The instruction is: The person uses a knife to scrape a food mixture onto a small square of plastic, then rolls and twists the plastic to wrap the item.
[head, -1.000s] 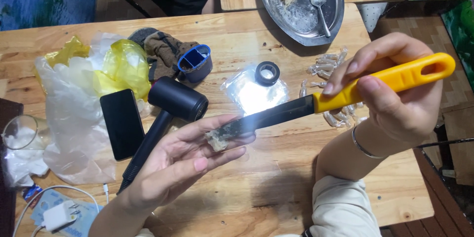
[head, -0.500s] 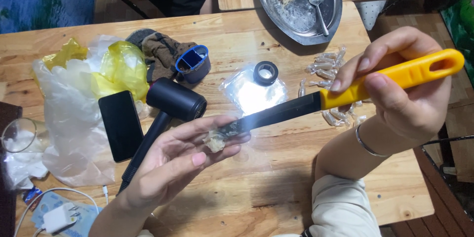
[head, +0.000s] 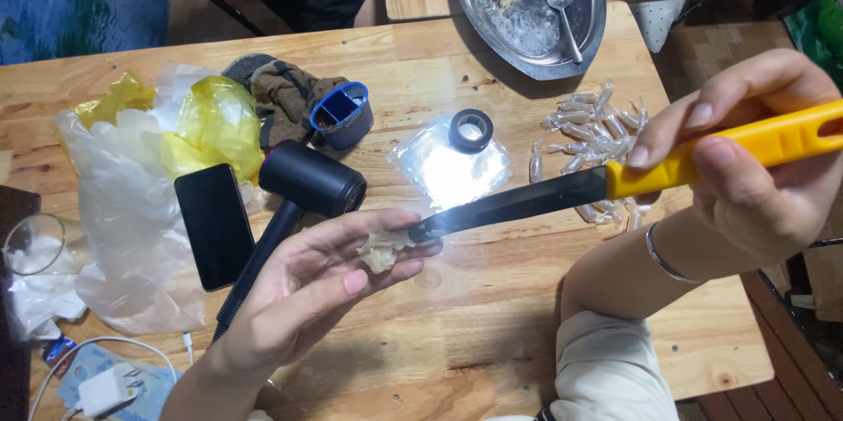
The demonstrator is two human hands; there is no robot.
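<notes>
Above the worktop [head: 492, 316], left hand [head: 338, 285] is cupping a pale lump [head: 383, 251] on its fingertips while right hand [head: 755, 175], clenched on the yellow handle, is laying the knife [head: 518, 202] tip against that lump, blade running right-and-up toward the grip.

Two hands: the left hand [head: 325, 294] with one pale lump [head: 383, 251] on its fingers, the right hand [head: 746, 179] gripping one knife [head: 562, 193]. Just beyond the left: one mallet [head: 294, 201], one phone [head: 214, 224]. Beyond the knife: one tape roll [head: 471, 130], a heap of small wrapped sweets [head: 587, 127], too many to count. Farther off: one tray [head: 492, 13] holding one spoon [head: 564, 7].
</notes>
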